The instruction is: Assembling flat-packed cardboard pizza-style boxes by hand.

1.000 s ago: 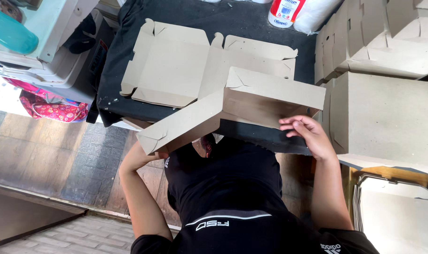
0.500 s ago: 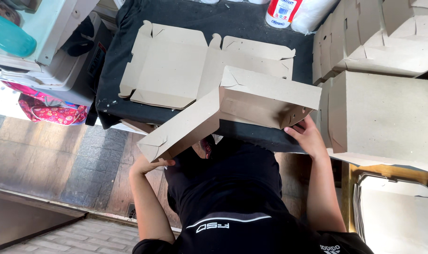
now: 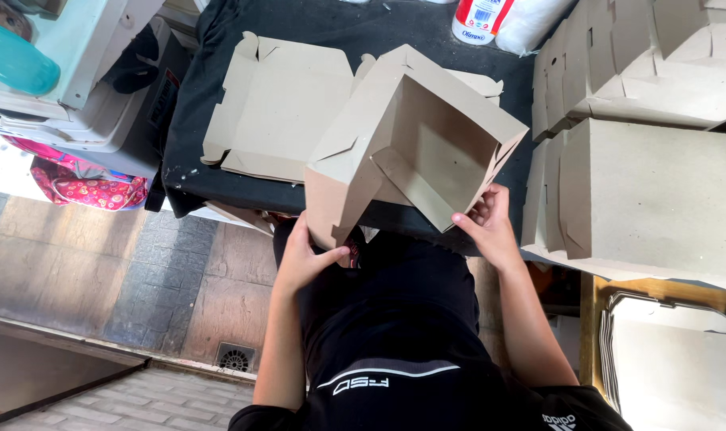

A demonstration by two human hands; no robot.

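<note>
Half-folded brown cardboard box [image 3: 411, 152]: held tilted above the near edge of the dark worktop [image 3: 315, 24], open side facing up toward the camera, one inner flap leaning inward; left hand [image 3: 307, 259] at 7 o'clock of the box, fingers and thumb closed on its lower corner; right hand [image 3: 486, 227] at 4 o'clock, fingertips pinching the box's side wall; flat unfolded box blank [image 3: 275, 108] lying on the worktop at 10 o'clock, partly under the held box; stack of finished boxes [image 3: 650, 183] at 3 o'clock, just beside the right hand; white bottle with red label [image 3: 478, 20] at 12 o'clock, on the worktop's far edge
</note>
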